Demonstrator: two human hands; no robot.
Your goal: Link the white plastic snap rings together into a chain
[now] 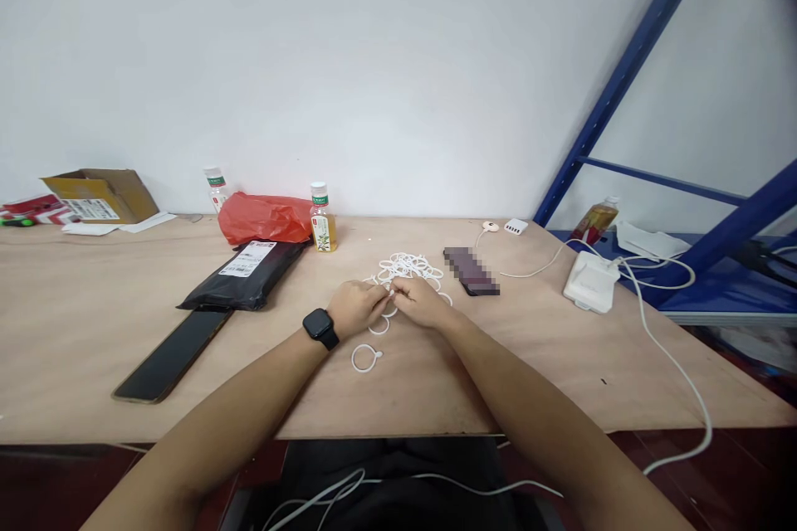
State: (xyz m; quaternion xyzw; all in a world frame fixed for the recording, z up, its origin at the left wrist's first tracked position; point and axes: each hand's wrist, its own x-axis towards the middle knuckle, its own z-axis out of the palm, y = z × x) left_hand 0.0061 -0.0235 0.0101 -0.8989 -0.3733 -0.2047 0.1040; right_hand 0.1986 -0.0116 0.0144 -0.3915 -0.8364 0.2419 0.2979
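My left hand (pixel 356 307), with a black smartwatch (pixel 320 328) on its wrist, and my right hand (pixel 422 301) meet at the middle of the wooden table (pixel 93 323). Both hands are closed in a pinch on a white ring-shaped tie (pixel 391 296) between them. Just behind the fingers lies a heap of white ring ties (pixel 408 267). One single white ring tie (pixel 366 358) lies alone on the table in front of my left wrist. Another loop pokes out under my left hand.
A blurred phone (pixel 471 270) lies right of the heap. A black parcel (pixel 246 274), a dark flat slab (pixel 171 354), a red bag (pixel 265 217) and two bottles (pixel 322 218) are to the left. A white charger (pixel 590 282) with cables and a blue rack (pixel 628 66) stand right. A cardboard box (pixel 103 194) sits far left.
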